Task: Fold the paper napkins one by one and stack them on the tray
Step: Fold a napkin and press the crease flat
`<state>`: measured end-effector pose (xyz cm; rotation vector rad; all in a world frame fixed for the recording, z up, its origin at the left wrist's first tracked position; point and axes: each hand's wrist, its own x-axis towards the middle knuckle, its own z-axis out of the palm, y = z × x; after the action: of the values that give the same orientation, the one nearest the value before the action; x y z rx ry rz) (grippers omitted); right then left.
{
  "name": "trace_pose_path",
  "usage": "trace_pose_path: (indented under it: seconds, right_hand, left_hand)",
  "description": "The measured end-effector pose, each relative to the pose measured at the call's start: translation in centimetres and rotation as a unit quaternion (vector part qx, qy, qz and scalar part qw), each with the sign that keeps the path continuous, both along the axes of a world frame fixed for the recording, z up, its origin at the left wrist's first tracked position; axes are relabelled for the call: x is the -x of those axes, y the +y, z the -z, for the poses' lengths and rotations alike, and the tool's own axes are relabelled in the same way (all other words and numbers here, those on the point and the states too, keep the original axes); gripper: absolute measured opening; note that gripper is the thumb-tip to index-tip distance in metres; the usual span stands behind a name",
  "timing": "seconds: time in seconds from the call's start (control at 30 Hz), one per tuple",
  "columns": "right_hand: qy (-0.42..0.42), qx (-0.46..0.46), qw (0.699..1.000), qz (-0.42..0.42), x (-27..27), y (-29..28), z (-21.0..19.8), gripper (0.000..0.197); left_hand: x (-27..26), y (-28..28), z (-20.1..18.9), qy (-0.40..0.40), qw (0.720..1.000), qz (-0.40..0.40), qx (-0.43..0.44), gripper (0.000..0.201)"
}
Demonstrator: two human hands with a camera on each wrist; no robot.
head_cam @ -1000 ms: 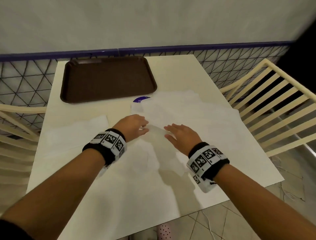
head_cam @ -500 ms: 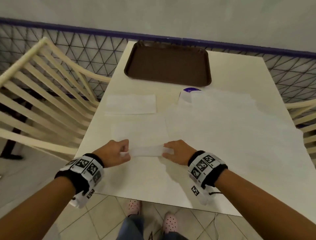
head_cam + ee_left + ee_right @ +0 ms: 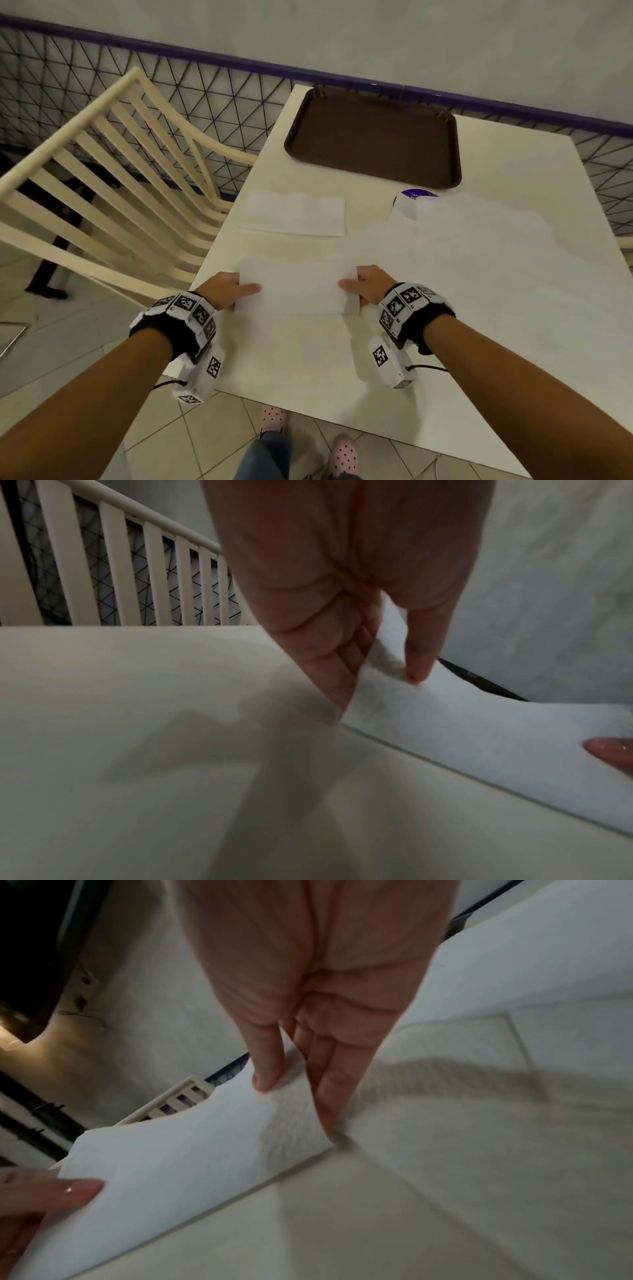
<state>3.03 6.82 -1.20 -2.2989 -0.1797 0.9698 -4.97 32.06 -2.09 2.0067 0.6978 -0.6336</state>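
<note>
Napkin (image 3: 299,287) pinched (both ends) by hands.

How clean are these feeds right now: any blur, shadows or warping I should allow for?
Head view: sharp but wide-angle, so the chair and table edges bow; white napkin nearly blends into the tabletop. Left wrist view: soft, with the left hand casting a blurred shadow on the table. Right wrist view: smeared lower right; right hand shades the napkin.
</note>
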Motion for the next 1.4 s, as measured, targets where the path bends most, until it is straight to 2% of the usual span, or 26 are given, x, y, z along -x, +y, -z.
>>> trace_pose_path:
  seconds: [0.07, 0.2, 0.3, 0.4, 0.63, 0.73, 0.83, 0.9, 0.97, 1.0, 1.03, 1.07, 1.13, 1.23, 1.33, 1.4]
  right_hand:
    - [0.005, 0.004, 1.0, 0.031, -0.6, 0.3, 0.6, 0.035]
    - [-0.015, 0.036, 0.998, 0.051, -1.2, 0.7, 1.7, 0.031]
    - [-0.04, 0.049, 0.996, 0.066, -1.3, 1.1, 2.0, 0.039]
    - [-0.049, 0.061, 0.995, 0.069, -1.5, 1.4, 2.2, 0.047]
    - [-0.067, 0.095, 0.992, 0.058, -1.7, 2.1, 2.1, 0.051]
    - [-0.074, 0.106, 0.99, 0.057, -1.6, 2.3, 2.1, 0.052]
    - [-0.08, 0.111, 0.989, 0.057, -1.5, 2.4, 1.9, 0.053]
    - [-0.082, 0.116, 0.988, 0.057, -1.5, 2.5, 1.8, 0.053]
    - [-0.082, 0.117, 0.988, 0.057, -1.5, 2.5, 1.8, 0.053]
    - [-0.081, 0.117, 0.988, 0.06, -1.5, 2.5, 1.8, 0.053]
    - [-0.08, 0.116, 0.988, 0.064, -1.4, 2.5, 1.7, 0.054]
    - [-0.08, 0.115, 0.988, 0.068, -1.4, 2.5, 1.7, 0.054]
    - [-0.084, 0.113, 0.988, 0.07, -1.4, 2.5, 1.8, 0.054]
    - [-0.08, 0.103, 0.988, 0.079, -1.3, 2.4, 1.7, 0.051]
    - [-0.097, 0.054, 0.987, 0.114, -0.6, 2.4, 0.9, 0.025]
    - [-0.166, 0.06, 0.981, 0.078, 1.0, 2.3, 0.0, 0.048]
  left_hand:
    - [-0.6, 0.5, 0.6, 0.0, 1.0, 0.0, 0.001, 0.023]
    - [-1.2, 0.4, 0.6, 0.009, 0.999, 0.024, -0.031, 0.027]
    - [-1.5, 0.6, 0.7, 0.016, 0.999, 0.027, -0.043, 0.029]
    - [-1.6, 0.5, 0.6, 0.029, 0.996, 0.042, -0.071, 0.033]
    - [-2.2, -0.2, 0.0, 0.056, 0.983, 0.083, -0.152, 0.043]
    - [-2.3, -0.6, -0.6, 0.052, 0.975, 0.112, -0.186, 0.04]
    - [-2.2, -1.4, -0.9, 0.006, 0.973, 0.085, -0.214, 0.051]
    - [-2.0, -2.3, -1.2, -0.059, 0.946, 0.131, -0.291, 0.053]
    - [-2.0, -3.3, -1.2, -0.129, 0.878, 0.244, -0.392, 0.054]
    - [-2.0, -3.8, -1.0, -0.141, 0.846, 0.301, -0.417, 0.054]
    - [-2.1, -4.3, -0.9, -0.133, 0.827, 0.344, -0.424, 0.051]
    - [-2.1, -4.7, -0.8, -0.114, 0.821, 0.368, -0.422, 0.045]
    - [-1.9, -5.4, -0.8, -0.084, 0.845, 0.349, -0.397, 0.033]
    - [-1.2, -6.4, -0.8, -0.053, 0.876, 0.316, -0.36, 0.056]
    - [-0.6, -6.9, -0.6, -0.051, 0.879, 0.302, -0.367, 0.068]
    - [-0.3, -7.0, -0.2, -0.057, 0.876, 0.294, -0.377, 0.072]
